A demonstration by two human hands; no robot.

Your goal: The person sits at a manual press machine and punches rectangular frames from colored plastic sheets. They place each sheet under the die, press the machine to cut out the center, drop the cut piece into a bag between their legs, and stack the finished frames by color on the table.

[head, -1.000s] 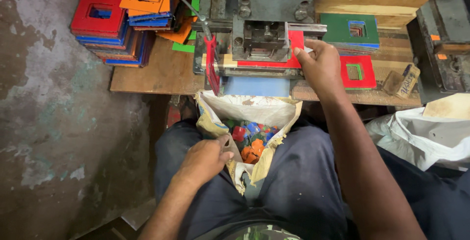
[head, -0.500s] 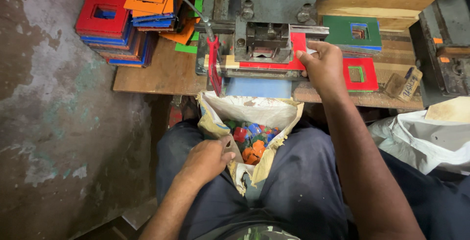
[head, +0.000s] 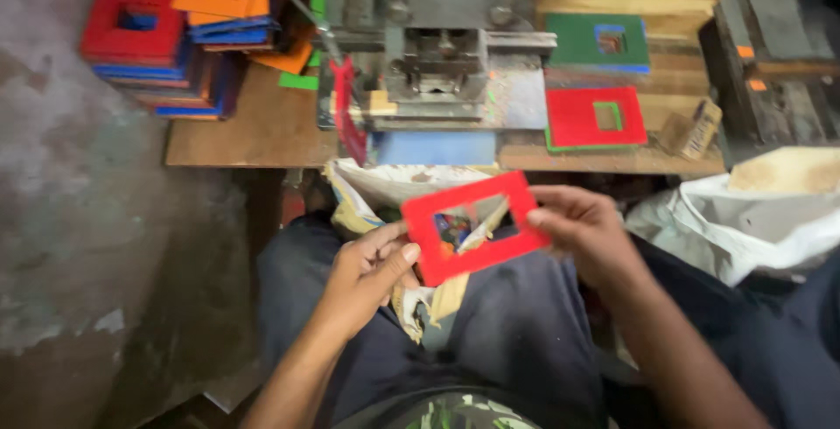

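**Both hands on a red frame**

Left hand (head: 372, 267) and right hand (head: 582, 232) pinch opposite edges of 1 red frame (head: 474, 228) — window already cut — just above the lap bag (head: 376, 188); beyond the bag, the press (head: 437, 61) stands empty, uncut work unseen.

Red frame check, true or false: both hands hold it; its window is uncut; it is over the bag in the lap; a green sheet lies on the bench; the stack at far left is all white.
1. Both hands, left and right, hold the red frame: true.
2. Its window is uncut: false, it has a cutout.
3. It is over the bag: true.
4. A green sheet lies on the bench: true.
5. The stack is white: false, red, blue and orange.
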